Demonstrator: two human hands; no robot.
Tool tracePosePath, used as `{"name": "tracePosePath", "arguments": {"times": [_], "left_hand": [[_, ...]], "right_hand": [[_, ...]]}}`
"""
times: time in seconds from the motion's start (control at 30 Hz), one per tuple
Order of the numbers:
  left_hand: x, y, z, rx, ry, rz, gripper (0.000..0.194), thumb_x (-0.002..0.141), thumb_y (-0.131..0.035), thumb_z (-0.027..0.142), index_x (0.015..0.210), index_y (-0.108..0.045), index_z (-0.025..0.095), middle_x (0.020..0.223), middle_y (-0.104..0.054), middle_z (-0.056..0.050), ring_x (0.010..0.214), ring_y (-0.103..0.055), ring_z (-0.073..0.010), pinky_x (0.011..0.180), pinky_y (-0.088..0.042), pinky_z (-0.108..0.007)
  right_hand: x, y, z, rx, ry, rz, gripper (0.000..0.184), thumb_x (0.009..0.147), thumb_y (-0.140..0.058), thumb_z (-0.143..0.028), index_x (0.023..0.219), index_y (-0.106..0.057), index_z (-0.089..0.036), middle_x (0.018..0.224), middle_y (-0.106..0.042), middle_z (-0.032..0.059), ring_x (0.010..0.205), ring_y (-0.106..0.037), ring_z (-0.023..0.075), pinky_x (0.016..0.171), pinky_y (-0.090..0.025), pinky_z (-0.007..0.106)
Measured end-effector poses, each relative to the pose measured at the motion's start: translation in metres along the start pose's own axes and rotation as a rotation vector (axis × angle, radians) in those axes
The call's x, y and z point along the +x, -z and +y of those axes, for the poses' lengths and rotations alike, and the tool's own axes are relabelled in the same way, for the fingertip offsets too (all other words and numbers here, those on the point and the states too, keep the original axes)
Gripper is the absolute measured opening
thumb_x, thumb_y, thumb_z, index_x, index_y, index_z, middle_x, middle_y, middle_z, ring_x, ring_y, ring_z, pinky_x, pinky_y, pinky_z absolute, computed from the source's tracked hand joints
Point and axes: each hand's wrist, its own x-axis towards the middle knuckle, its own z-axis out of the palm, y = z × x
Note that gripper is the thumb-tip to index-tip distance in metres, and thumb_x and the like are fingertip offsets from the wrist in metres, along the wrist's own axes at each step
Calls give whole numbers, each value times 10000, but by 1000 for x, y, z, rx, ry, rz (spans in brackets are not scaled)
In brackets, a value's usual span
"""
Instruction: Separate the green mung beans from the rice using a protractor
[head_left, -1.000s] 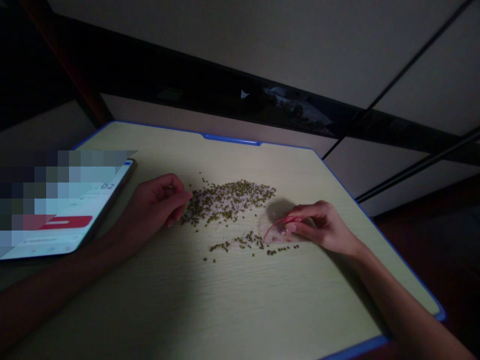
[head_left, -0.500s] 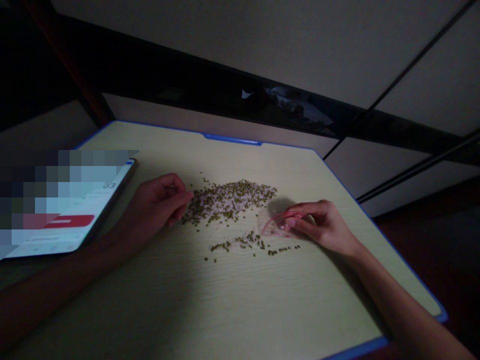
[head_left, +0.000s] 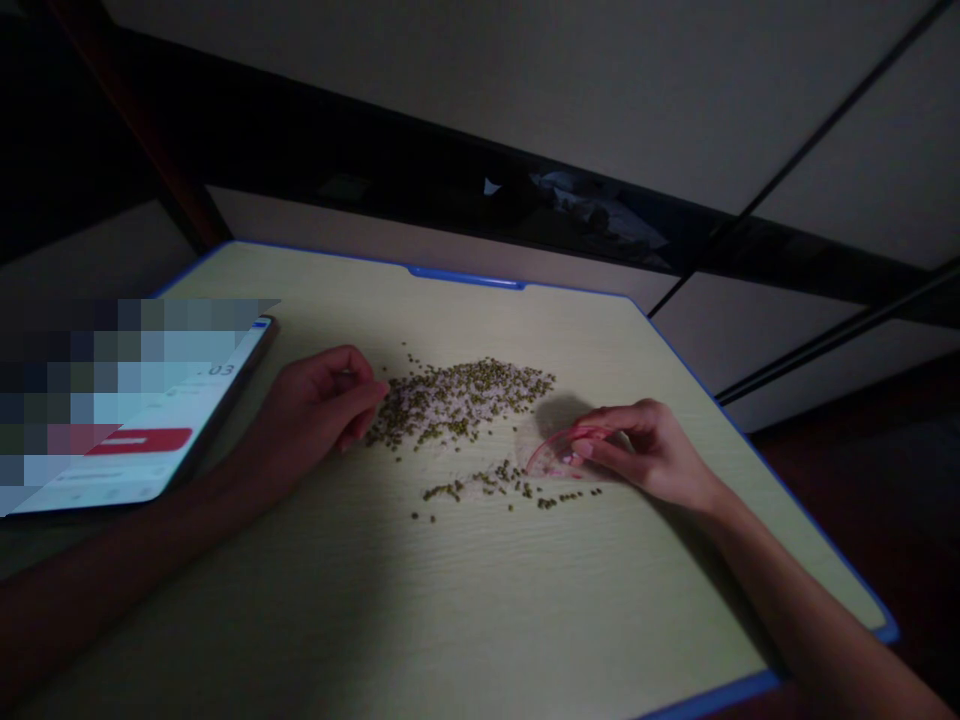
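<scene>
A pile of small green beans mixed with pale grains (head_left: pixel 461 398) lies in the middle of a light wooden table (head_left: pixel 450 600). My left hand (head_left: pixel 315 412) rests at the pile's left edge, fingers curled and thumb pinched to fingertip. My right hand (head_left: pixel 645 450) pinches the rim of a small clear plastic bag with a red edge (head_left: pixel 559 452), its mouth lying low on the table toward a thin trail of scattered beans (head_left: pixel 495 485).
A lit tablet (head_left: pixel 150 420) with a red button on its screen lies at the table's left. The table has a blue rim (head_left: pixel 465 278). Behind it are a dark rail and pale wall panels; the floor at right is dark.
My right hand has lifted and lowered the bag's mouth slightly near the trail of beans. The tablet's counter went from 02 to 03. My left hand has stayed put.
</scene>
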Motion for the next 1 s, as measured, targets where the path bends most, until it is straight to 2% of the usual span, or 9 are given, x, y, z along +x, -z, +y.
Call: {"name": "tracePosePath", "arguments": {"times": [0.23, 0.47, 0.7, 1.0], "left_hand": [[2, 0, -2, 12, 3, -7, 174, 658, -524, 220, 532, -407, 193, 328, -423, 88, 297, -352, -39, 322, -261, -139], [0, 0, 0, 4, 9, -8, 195, 680, -523, 209, 530, -401, 194, 335, -421, 87, 307, -356, -41, 330, -273, -142], [0, 0, 0, 0, -1, -10, 189, 677, -519, 195, 524, -408, 195, 340, -423, 82, 308, -358, -44, 331, -271, -150], [0, 0, 0, 13, 2, 6, 185, 657, -531, 212, 517, -412, 193, 325, -415, 87, 299, -351, -41, 329, -265, -145]], "right_hand": [[-2, 3, 3, -10, -17, 40, 157, 737, -620, -252, 720, -722, -133, 694, -705, 64, 584, -592, 139, 501, -443, 234], [0, 0, 2, -32, -33, 89, 196, 749, -602, -270, 693, -720, -124, 634, -680, 59, 516, -544, 118, 435, -401, 222], [-1, 1, 4, -1, -7, 34, 146, 738, -623, -245, 752, -726, -143, 686, -703, 57, 563, -573, 127, 485, -436, 240], [-1, 4, 1, 62, 50, -31, 116, 740, -622, -194, 745, -718, -128, 604, -687, 50, 533, -567, 117, 484, -430, 234]]}}
